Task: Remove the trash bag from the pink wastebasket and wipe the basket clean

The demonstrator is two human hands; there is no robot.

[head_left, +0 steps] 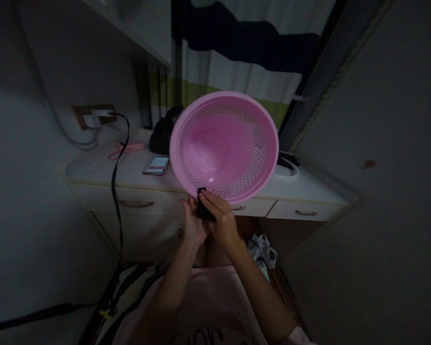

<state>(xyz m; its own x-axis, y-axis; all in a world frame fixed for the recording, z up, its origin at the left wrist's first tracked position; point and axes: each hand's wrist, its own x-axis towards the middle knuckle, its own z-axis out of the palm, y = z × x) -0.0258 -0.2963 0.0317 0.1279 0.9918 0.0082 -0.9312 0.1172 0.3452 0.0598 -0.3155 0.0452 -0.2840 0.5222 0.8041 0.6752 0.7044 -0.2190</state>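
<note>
The right hand [223, 218] and left hand [194, 223] grasp a small black item [204, 207] between them, against the near rim of a tilted pink perforated basket [221, 143]. The basket is above the worktop's [316, 187] front edge. Behind it sits a black bag [161, 136]; a pink object [131, 146] lies near the worktop's left end.

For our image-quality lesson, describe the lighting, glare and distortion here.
Head view: dim, corners especially dark; small glare spot low inside the pink basket; pixelated patch on the desk; black bundle losing detail; walls splayed, perhaps by a wide lens.
</note>
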